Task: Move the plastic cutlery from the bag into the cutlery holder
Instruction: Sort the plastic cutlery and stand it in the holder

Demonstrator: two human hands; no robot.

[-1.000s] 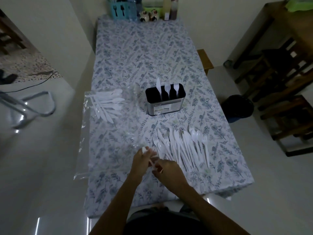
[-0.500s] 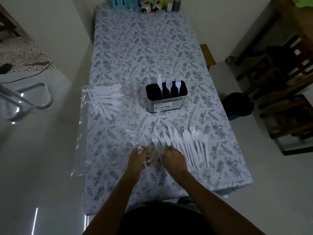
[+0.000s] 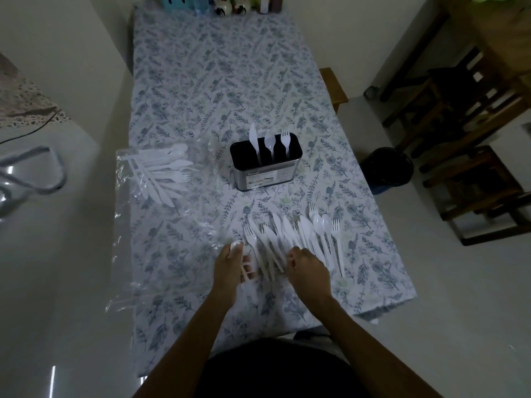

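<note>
Two hands work at the near edge of a table (image 3: pixel 201 67) covered in a leaf-patterned cloth, seen from the head camera. The left hand (image 3: pixel 230 268) curls its fingers round a white plastic piece, the rounded tip of which shows above the thumb and the handle below the fingers. The right hand (image 3: pixel 309 271) has its fingers bent down onto the near ends of a row of loose cutlery (image 3: pixel 298 237); whether it pinches one piece or only presses on them cannot be made out.

That row of white forks, spoons and knives lies fanned on the cloth, handles toward the person. Beyond it, near the middle of the table, stands the cutlery holder (image 3: pixel 265 168), a metal box with a dark divided top. A knife (image 3: pixel 253 139), a spoon (image 3: pixel 269 142) and a fork (image 3: pixel 285 139) stand upright in it, each in a separate slot. To the left of the holder lies the clear plastic bag (image 3: pixel 138 225), hanging over the table's left edge, with more white cutlery inside its far end. Small containers stand at the far end of the table.
</note>
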